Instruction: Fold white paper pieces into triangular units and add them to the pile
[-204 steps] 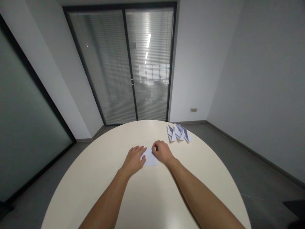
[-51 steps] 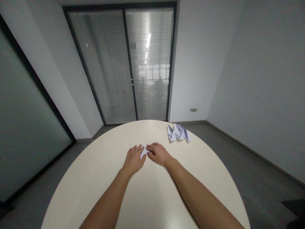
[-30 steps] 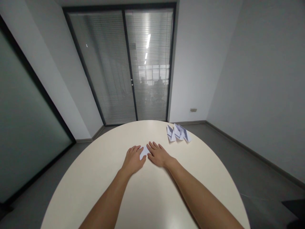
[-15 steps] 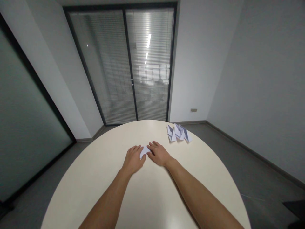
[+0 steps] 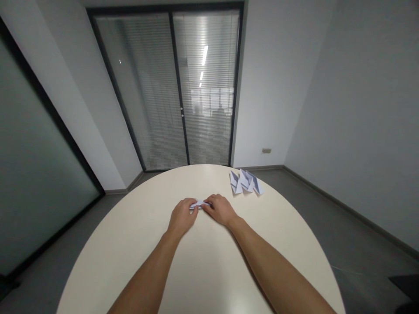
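A small piece of folded white paper (image 5: 199,203) lies between my hands, near the middle of the table's far half. My left hand (image 5: 183,215) pinches its left end between thumb and fingers. At the right end, my right hand (image 5: 221,209) grips the paper the same way, thumb on the near side. My fingers cover both ends, so only the middle of the folded piece shows.
Several folded white paper shapes (image 5: 246,181) stand in a row near the far right edge of the round cream table (image 5: 137,261). Beyond the table are a glass door with blinds (image 5: 209,131) and a white wall with a socket (image 5: 266,151).
The paper now looks narrower and lifted along its length instead of lying flat. Fingers of both hands have drawn in from a flat press to a pinch on its ends.
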`<state>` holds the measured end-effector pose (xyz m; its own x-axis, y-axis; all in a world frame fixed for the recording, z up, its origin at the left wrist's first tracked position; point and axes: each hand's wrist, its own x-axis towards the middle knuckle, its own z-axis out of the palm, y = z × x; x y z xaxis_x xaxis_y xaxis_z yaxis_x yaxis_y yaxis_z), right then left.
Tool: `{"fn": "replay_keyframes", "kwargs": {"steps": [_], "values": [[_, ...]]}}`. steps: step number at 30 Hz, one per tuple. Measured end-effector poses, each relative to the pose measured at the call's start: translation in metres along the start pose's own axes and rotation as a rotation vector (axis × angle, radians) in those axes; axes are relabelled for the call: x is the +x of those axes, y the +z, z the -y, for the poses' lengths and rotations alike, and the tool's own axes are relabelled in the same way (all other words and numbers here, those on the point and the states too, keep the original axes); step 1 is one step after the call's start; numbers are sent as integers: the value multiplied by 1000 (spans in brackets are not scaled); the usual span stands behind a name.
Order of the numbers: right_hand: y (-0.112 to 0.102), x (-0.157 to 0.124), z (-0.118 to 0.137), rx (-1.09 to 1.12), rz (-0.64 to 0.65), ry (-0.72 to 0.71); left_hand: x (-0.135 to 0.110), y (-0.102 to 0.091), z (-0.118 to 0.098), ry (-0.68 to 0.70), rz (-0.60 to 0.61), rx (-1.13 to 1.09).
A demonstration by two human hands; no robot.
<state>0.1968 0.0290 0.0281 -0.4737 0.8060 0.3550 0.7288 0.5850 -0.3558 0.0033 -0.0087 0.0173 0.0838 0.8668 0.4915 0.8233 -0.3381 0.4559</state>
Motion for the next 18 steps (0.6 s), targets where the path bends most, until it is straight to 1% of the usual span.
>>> {"fn": "replay_keyframes", "kwargs": {"steps": [4,9,13,18], "values": [[0,0,-1,48,-16,32,1,-1,0,10,-69,-85],[-2,1,0,44,32,75,2,3,5,-61,-124,-152],[-3,1,0,52,49,90,2,9,11,-84,-112,-255],[1,0,-2,121,-6,161,2,12,13,-56,-52,-356]]}}
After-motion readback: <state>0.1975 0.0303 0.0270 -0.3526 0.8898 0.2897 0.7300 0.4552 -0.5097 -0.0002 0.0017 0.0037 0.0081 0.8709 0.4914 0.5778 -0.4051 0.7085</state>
